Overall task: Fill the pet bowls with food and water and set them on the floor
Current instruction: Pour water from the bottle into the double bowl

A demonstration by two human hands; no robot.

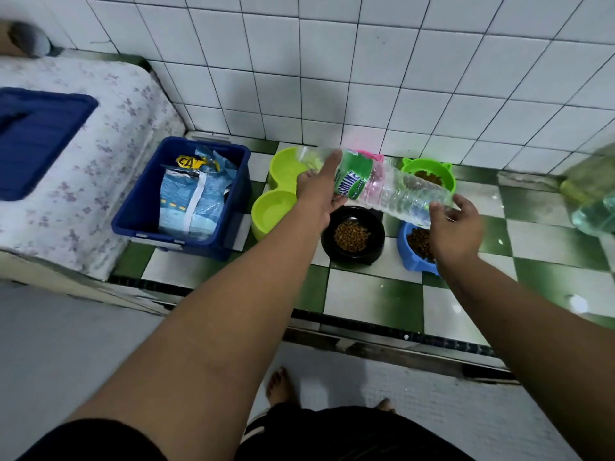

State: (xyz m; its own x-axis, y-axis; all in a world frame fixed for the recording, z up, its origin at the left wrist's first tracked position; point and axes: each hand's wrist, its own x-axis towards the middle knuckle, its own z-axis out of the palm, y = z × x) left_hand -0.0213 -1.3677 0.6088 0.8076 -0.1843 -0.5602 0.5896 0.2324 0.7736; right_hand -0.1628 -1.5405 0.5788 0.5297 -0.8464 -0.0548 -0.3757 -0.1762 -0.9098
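Now tipping water at the bowls

I have my left hand (316,191) wrapped around the labelled middle of the clear water bottle (376,184), fingers closed on it, neck tilted toward the lime double bowl (276,194) at far left. My right hand (457,227) cups the bottle's base, fingers curled against it. Kibble sits in the black bowl (352,232), blue bowl (417,247) and green bowl (429,176) on the checkered floor (366,287).

On the green label of the clear plastic bottle (376,188), white letters are seen, of which only a part such as "SMINE" can be made out, the rest being covered or blurred. On the crumpled food bag (191,197) in the blue bin (139,207) at the left, "CAT" is printed in dark letters on yellow.
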